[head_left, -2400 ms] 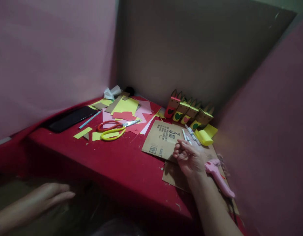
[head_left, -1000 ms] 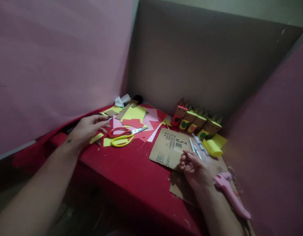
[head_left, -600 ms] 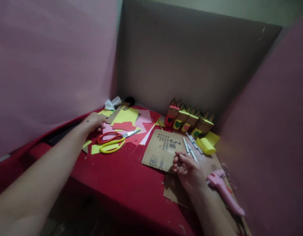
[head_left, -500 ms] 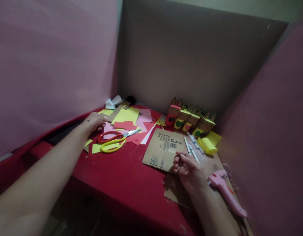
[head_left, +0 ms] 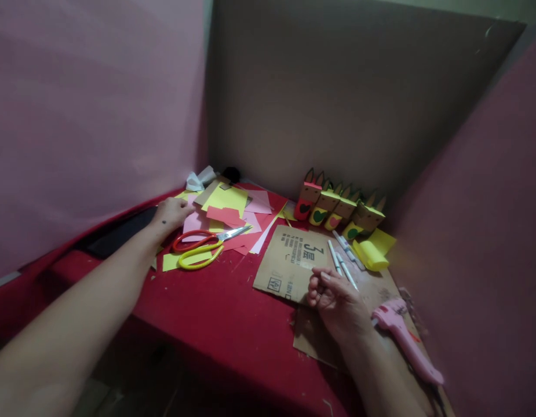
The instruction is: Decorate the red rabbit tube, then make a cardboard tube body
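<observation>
My left hand (head_left: 172,212) reaches over the left edge of the pile of coloured paper, its fingers bent down at a pink sheet (head_left: 195,225). The fingertips are partly hidden, and I see nothing lifted in them. Close to it lie a red paper piece (head_left: 225,216), a yellow sheet (head_left: 228,200) and scissors (head_left: 219,238) with one red and one yellow handle. My right hand (head_left: 332,298) rests palm up, fingers curled with nothing in them, over the printed cardboard piece (head_left: 285,263). Several white markers (head_left: 339,263) lie just beyond it.
Several cardboard figures (head_left: 328,208) with pointed tops and coloured hearts stand at the back. A yellow paper roll (head_left: 372,255) and a pink glue gun (head_left: 407,341) lie on the right. Crumpled white tissue (head_left: 200,178) sits back left. Pink panels flank the red-covered table (head_left: 215,307).
My left hand has shifted slightly right and up over the papers. The red piece has slid right and up a little. My right hand stays curled; the view has turned slightly.
</observation>
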A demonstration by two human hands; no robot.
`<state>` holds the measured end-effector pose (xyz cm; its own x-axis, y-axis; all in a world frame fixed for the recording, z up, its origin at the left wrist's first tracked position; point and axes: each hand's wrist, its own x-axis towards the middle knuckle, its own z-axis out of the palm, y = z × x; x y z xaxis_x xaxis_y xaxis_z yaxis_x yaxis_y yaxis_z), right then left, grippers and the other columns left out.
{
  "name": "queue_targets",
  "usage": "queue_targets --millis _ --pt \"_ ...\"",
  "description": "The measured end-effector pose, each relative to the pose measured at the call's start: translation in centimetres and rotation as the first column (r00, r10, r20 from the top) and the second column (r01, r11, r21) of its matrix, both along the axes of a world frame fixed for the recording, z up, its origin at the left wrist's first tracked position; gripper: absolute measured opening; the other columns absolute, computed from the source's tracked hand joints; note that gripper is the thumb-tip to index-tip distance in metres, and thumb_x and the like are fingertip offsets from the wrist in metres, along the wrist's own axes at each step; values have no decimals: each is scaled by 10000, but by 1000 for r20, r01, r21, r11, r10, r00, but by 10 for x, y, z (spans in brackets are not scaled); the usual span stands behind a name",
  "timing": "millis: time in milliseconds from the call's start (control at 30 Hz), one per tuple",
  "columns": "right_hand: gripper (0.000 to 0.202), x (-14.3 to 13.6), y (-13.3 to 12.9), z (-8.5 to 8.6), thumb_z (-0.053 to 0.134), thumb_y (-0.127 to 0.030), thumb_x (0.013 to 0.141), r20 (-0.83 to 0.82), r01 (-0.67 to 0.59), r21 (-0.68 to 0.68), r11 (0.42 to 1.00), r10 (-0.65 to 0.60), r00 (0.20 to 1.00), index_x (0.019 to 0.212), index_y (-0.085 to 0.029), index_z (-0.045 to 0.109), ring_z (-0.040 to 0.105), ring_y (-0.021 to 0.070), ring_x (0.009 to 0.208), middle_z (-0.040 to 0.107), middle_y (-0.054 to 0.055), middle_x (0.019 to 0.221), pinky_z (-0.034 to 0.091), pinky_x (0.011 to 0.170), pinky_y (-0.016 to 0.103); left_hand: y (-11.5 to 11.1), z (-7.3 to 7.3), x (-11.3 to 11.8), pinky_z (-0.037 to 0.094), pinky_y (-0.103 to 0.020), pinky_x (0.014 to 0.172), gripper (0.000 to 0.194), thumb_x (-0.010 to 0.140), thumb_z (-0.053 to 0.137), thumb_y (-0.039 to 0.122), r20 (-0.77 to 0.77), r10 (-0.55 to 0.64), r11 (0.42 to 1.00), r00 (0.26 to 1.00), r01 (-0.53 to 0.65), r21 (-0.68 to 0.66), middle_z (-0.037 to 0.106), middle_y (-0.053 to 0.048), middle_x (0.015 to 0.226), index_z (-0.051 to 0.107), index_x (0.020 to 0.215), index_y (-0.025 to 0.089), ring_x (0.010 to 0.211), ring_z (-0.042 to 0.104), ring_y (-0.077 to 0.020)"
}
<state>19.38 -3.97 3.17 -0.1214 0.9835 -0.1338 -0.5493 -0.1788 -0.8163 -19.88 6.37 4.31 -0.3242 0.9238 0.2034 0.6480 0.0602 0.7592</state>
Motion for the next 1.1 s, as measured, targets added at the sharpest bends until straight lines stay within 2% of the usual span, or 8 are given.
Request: queue_targets --millis 67,167,267,333,433,700,933,1100 --pt "213 0 0 0 780 -221 571 -3 1 -1 1000 -1 1000 754 -137 712 547 106 469 630 21 568 432 431 210 2 2 1 336 -177 564 421 867 573 458 -116 69 996 991 -74 -40 434 59 562 562 646 101 692 497 -112" --pt "204 -1 0 0 771 -218 582 -9 -5 -2 1000 5 1000 757 -134 711 548 107 471 629 23 569 437 436 214 5 4 3 247 -192 524 470 889 502 500 -244 129 985 961 -152 -80 342 59 511 556 638 106 648 442 -95" --pt "195 -1 -1 1 765 -218 584 -4 -12 3 1000 12 1000 749 -131 710 541 107 461 627 23 559 437 433 217 6 5 5 373 -207 607 439 912 480 487 -312 157 973 937 -201 -113 499 44 635 623 786 92 760 542 -149" --pt "196 -1 -1 2 769 -220 578 1 -16 4 1000 16 1000 742 -131 709 539 106 458 628 21 558 435 431 215 5 5 5 494 -306 732 356 912 524 431 -329 166 966 930 -221 -138 627 -14 898 635 975 99 889 602 -210" --pt "197 -1 -1 3 770 -222 579 8 -24 1 1000 24 1000 746 -135 709 541 106 461 630 19 561 437 436 213 4 6 5 531 -444 845 351 897 579 359 -329 179 955 927 -244 -168 595 -78 1191 578 1175 144 1016 608 -262" --pt "199 -2 1 0 769 -231 576 21 -29 -14 999 29 999 740 -136 709 542 106 446 633 16 553 435 431 212 6 9 3 530 -440 849 352 899 577 353 -303 233 935 924 -298 -192 593 -77 1195 575 1183 144 1027 603 -264" --pt "198 -3 -1 2 768 -205 574 16 -50 -54 997 51 999 739 -122 699 554 99 438 634 13 549 437 401 191 1 10 9 529 -444 850 347 901 576 351 -214 327 931 920 -352 -90 595 -79 1193 575 1184 151 1026 604 -255" --pt "209 -10 -10 0 741 -217 604 65 -175 -165 971 188 980 756 -94 669 596 120 468 664 50 588 458 388 193 -8 24 29 381 -476 1020 394 919 450 197 -81 442 894 894 -431 118 483 -196 1332 429 1285 54 1208 479 -290"
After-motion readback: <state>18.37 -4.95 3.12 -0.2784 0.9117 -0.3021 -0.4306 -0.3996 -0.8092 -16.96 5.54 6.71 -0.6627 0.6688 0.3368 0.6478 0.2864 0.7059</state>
